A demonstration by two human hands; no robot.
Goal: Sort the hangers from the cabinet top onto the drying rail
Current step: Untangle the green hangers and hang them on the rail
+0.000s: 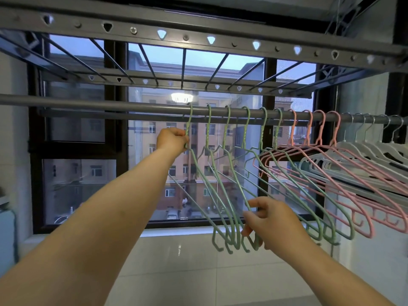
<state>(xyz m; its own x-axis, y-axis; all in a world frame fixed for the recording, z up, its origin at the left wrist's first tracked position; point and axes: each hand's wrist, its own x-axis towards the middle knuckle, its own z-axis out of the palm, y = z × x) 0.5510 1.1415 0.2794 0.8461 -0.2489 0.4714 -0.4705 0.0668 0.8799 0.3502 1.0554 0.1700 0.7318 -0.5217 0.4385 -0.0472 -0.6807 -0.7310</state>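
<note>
Both hands on the green hangers hung along the drying rail

The left hand reaches up with its fingers curled tight around the neck of the leftmost green hanger, just under the hook, which sits over the rail. The right hand is lower and well apart from the left. Its thumb and fingers are half curled among the lower ends of the green hangers, and one hanger arm passes between thumb and forefinger in a loose pinch. The green hangers hang tilted in a row on the rail, with the pink hangers next to them on the right and the white hangers beyond those, all in front of the window.
</note>
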